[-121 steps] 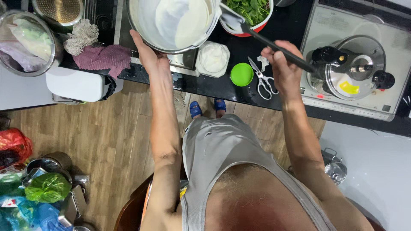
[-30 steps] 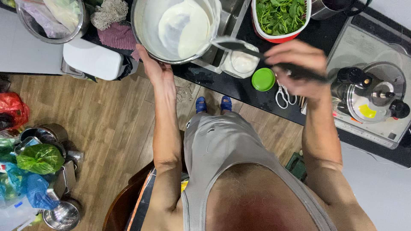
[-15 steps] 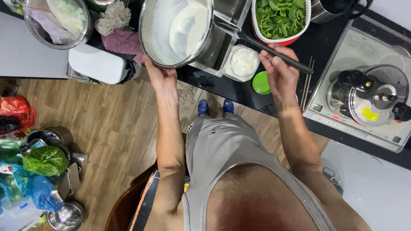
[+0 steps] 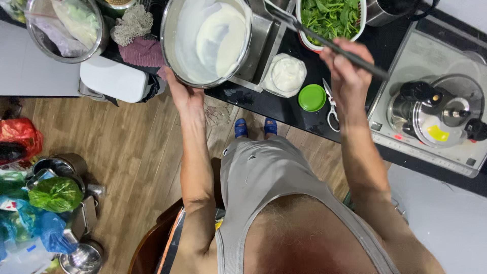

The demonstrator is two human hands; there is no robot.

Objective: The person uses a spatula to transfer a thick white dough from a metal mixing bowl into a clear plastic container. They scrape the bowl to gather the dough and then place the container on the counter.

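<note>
Spatula [image 4: 324, 41] tip cut off, bowl [image 4: 205, 40] rim cropped

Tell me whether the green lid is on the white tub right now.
No. The green lid lies flat on the black counter beside the open white tub, near the scissors.

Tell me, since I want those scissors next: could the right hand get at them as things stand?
Probably not at once: the right hand grips a ladle. The scissors lie uncovered just below it.
</note>
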